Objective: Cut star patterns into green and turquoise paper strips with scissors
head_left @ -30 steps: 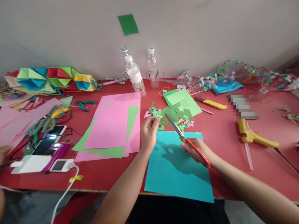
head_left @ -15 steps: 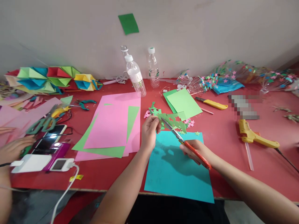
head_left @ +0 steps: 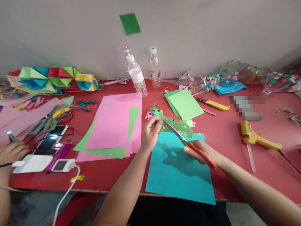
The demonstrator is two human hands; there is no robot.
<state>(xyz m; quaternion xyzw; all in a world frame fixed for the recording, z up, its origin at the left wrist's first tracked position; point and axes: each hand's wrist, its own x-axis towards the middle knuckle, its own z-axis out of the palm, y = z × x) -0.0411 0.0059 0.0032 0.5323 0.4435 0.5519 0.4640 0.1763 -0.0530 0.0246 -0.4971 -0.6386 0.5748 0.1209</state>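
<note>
My left hand (head_left: 152, 131) pinches the left end of a green paper strip (head_left: 180, 126) with star-shaped holes in it. My right hand (head_left: 202, 151) is closed around the red handles of a pair of scissors (head_left: 199, 150). Their metal blades lie along the strip, tips close to my left fingertips, and look nearly together. Beneath both hands lies a turquoise sheet (head_left: 174, 179). Small pink and green star scraps (head_left: 150, 113) are scattered behind the strip, and a tiny light green star (head_left: 198, 134) rests at the sheet's far edge.
Pink and green sheets (head_left: 108, 131) lie left, light green squares (head_left: 187, 105) behind. A yellow cutter (head_left: 217, 105) and glue gun (head_left: 255, 136) are right. Plastic bottles (head_left: 137, 78) stand by the wall. Another person's hand (head_left: 15, 150) is far left, near a phone (head_left: 50, 139).
The scissors and my right hand have shifted slightly right and down, and the blades look closer together. The green strip sits lower. The other person's hand has drawn back left, exposing a metal-tipped tool.
</note>
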